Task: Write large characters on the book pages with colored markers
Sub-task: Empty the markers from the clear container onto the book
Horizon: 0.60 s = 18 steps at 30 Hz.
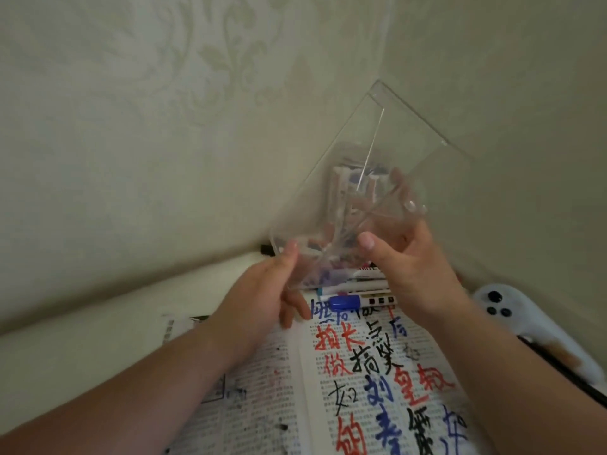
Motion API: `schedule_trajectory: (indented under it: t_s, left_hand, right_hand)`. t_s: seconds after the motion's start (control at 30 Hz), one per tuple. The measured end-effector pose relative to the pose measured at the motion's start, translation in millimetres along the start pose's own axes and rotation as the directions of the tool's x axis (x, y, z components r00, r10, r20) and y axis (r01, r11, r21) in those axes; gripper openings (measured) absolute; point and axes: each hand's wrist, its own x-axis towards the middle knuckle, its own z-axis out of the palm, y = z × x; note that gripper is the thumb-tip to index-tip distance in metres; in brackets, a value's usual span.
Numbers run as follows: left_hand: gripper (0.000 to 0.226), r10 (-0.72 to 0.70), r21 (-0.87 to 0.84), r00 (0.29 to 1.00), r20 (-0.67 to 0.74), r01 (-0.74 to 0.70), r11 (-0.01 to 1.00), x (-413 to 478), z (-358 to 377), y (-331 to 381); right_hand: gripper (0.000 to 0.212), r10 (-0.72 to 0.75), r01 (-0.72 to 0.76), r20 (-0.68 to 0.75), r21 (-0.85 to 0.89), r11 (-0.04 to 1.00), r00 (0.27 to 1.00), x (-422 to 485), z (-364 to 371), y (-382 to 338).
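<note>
gripping a clear box, left hand and right hand pinch its six o'clock end. markers lie at the book's twelve o'clock edge.

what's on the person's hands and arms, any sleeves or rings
Nothing worn shows. The left hand and right hand are bare, with no gloves or rings; both forearms are bare to the frame's edge, with no sleeve or watch in view.

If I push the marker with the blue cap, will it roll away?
It looks round, so the marker probably rolls easily. The other markers lying right beside it would likely block it on that side. Being slim plastic, it is probably light.
</note>
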Motion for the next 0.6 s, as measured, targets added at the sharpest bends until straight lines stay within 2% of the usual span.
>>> schedule_trajectory:
  t_s: [0.1,0.2,0.33,0.4,0.5,0.53,0.6]
  left_hand:
    - [0.051,0.038,0.187,0.999,-0.016,-0.034,0.982,-7.2,2.5,-0.2]
    - [0.046,0.075,0.223,0.996,-0.040,-0.064,0.973,-10.0,4.8,-0.8]
    - [0.054,0.089,0.200,0.986,-0.143,-0.060,0.978,-12.2,6.4,-1.8]
    - [0.062,0.070,0.190,0.980,-0.187,-0.034,0.981,-13.5,2.6,-0.8]
    - [0.080,0.023,0.165,0.978,-0.207,0.012,0.986,-12.2,-4.4,-4.1]
    - [0.079,-0.002,0.114,0.983,-0.186,0.023,0.993,-14.4,-5.2,-5.1]
    - [0.059,-0.038,0.101,0.993,-0.116,0.049,0.994,-17.7,-6.5,-3.6]
  right_hand:
    - [0.093,0.020,-0.016,0.038,-0.089,0.996,0.999,3.2,-1.6,-1.3]
    - [0.107,-0.020,0.023,0.079,-0.037,0.999,0.997,2.6,1.0,-0.7]
    - [0.114,0.004,0.015,-0.202,0.089,0.996,0.979,-6.2,27.3,-9.5]
    - [0.113,0.014,0.011,-0.283,0.088,0.996,0.959,-9.2,41.6,-19.0]
    - [0.096,0.037,0.018,-0.349,0.154,0.988,0.936,-8.7,54.1,-40.1]
    - [0.091,0.016,0.035,-0.364,0.133,0.990,0.931,-8.6,55.1,-47.3]
    - [0.085,-0.054,0.075,-0.379,0.041,0.996,0.924,-9.9,55.8,-61.9]
